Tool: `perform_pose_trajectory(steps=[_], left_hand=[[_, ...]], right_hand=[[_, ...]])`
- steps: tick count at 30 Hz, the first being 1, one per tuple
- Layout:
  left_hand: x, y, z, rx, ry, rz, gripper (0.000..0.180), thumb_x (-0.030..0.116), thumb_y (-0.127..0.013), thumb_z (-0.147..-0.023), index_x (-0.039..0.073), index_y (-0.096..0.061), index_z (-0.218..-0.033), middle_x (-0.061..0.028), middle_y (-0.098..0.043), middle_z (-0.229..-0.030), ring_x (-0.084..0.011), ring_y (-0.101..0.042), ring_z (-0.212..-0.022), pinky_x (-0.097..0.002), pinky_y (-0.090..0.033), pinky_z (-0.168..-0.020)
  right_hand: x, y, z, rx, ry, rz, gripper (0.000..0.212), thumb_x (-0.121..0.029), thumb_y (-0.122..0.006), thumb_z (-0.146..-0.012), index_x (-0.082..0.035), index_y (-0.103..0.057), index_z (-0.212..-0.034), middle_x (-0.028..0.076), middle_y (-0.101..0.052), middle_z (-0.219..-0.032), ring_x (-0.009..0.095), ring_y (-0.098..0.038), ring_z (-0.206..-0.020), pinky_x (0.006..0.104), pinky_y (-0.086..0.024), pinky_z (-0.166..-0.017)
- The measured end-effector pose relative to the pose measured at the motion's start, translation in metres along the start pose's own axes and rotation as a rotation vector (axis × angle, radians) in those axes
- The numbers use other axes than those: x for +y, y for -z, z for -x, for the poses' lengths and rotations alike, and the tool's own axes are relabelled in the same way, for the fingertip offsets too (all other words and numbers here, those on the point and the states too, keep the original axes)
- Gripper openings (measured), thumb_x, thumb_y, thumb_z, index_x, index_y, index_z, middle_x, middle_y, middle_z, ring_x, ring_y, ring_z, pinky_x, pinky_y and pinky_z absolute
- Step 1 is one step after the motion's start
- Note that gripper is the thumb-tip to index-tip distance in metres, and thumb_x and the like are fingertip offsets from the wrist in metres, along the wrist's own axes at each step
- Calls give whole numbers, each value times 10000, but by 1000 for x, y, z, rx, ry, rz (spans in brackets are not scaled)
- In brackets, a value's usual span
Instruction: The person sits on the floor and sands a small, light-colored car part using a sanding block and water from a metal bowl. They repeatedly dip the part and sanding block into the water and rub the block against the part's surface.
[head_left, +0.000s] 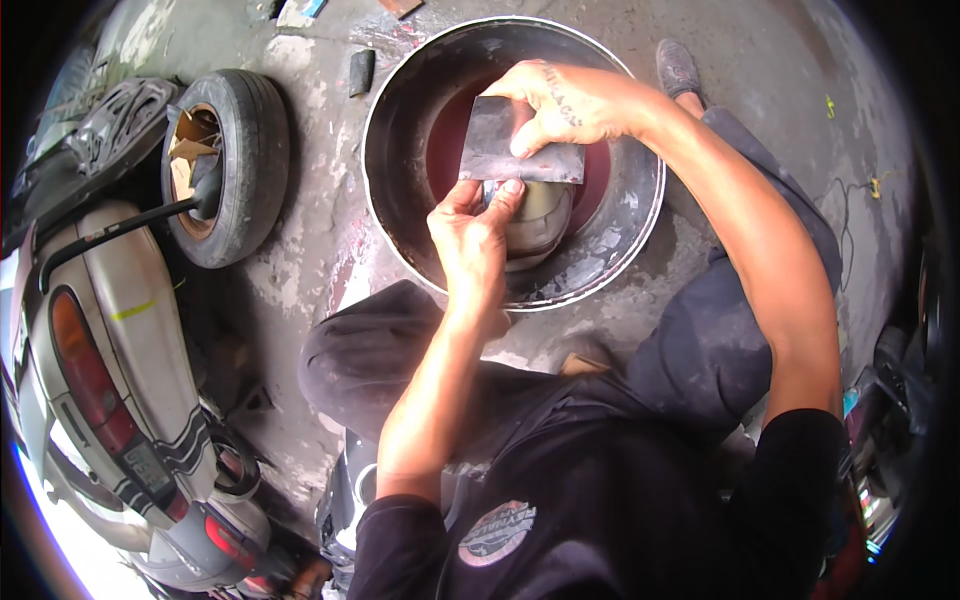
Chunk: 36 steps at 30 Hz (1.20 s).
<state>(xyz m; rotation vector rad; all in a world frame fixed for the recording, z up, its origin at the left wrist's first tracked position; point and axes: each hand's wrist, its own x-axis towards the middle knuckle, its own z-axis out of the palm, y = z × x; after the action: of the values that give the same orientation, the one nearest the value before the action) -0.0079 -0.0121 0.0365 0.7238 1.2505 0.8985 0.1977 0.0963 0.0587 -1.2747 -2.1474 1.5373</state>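
Observation:
Over a round black basin (395,180) with reddish-brown liquid in it, both my hands hold a dark grey, nearly square sheet (495,135) that looks like wet sandpaper. My left hand (472,230) pinches its lower edge, with the thumb pointing up along it. At its upper right, my right hand (572,105) grips it, thumb on the top face and fingers partly hidden behind. Below the sheet a rounded, pale greyish object (538,225) sits in the basin; the sheet and my left hand cover part of it, and I cannot make out its kind.
To the left stand a tyre on a rusty rim (245,165) with cardboard scraps inside, and silver motorcycle bodywork (140,300) with red tail lights. A small black block (361,73) lies beside the basin. My bent legs (690,320) flank the basin's near side.

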Motion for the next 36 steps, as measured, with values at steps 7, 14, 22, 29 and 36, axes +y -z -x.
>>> perform_pose_trajectory(steps=[7,14,22,29,36], left_hand=[[4,-1,-1,2,34,-3,290,79,-812,-907,-49,-744,-1158,-80,-767,-990,-118,-681,-862,-260,-523,-830],[2,-3,-1,-26,7,88,311,74,-770,-944,-60,-719,-1220,-85,-763,-1104,-124,-681,-978,-272,-514,-933],[8,-2,0,-6,28,53,360,100,-676,-1005,-85,-667,-1314,-126,-746,-1197,-173,-664,-1121,-329,-465,-1056],[5,-5,0,35,18,13,452,92,-782,-936,-58,-664,-1346,-100,-758,-1147,-143,-677,-1044,-283,-479,-1006],[3,-4,0,7,-19,-74,403,111,-797,-940,-60,-692,-1290,-74,-762,-1110,-104,-671,-979,-252,-493,-941]], right_hand=[[5,0,-9,-47,-31,-112,436,-174,-785,-765,26,-705,-1144,133,-742,-957,211,-704,-891,352,-559,-788],[34,-6,-8,-71,34,-386,423,-156,-806,-764,1,-705,-1144,71,-758,-959,157,-703,-856,327,-573,-769],[24,-1,17,41,-20,-292,407,-199,-806,-785,7,-713,-1123,98,-768,-969,163,-715,-882,331,-563,-806],[10,1,30,71,-70,-226,357,-172,-784,-766,28,-695,-1048,122,-761,-910,193,-721,-840,352,-560,-759],[14,-5,15,36,-35,-229,330,-95,-757,-739,25,-668,-1033,115,-756,-900,192,-726,-817,357,-571,-745]])
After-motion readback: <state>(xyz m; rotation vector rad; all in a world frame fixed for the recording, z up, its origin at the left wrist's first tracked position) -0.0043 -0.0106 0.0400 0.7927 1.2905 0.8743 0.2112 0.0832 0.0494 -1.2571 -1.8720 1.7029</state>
